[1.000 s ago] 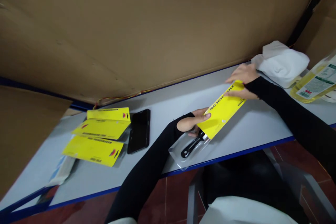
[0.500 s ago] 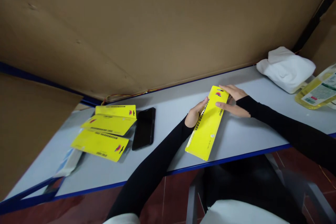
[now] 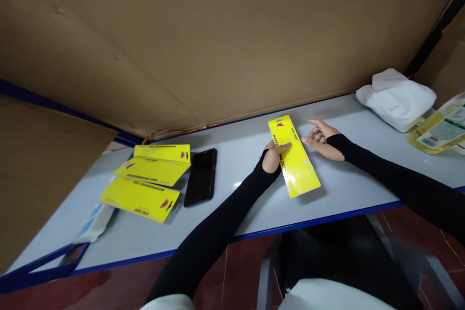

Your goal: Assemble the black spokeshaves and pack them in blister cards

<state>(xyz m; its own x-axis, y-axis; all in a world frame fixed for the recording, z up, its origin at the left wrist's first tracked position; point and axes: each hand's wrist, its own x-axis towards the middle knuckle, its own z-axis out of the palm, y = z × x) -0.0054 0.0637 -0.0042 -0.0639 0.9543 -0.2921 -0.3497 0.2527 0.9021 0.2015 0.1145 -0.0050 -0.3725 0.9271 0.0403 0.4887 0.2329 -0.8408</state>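
A flat yellow tool package (image 3: 300, 174), printed with black lettering and a hang hole at its far end, is held tilted over the table. My left hand (image 3: 273, 156) grips its left edge, thumb on top and the other fingers hidden beneath. Just right of the package, my right hand (image 3: 322, 139) is apart from it, fingers partly curled and spread, with nothing in them. Several more yellow packages (image 3: 140, 199) lie overlapping on the left of the table. Beside them lies a black phone (image 3: 200, 178).
The grey table (image 3: 240, 218) has a blue edge and stands against a cardboard wall (image 3: 232, 34). A bundled white cloth (image 3: 395, 99) and a bottle of yellow liquid (image 3: 438, 128) are at the right. A white-and-blue packet (image 3: 95, 224) lies near the left packages.
My right hand has let go of the yellow package. The package has turned, its near end swinging right, and my left thumb now lies across its top face.
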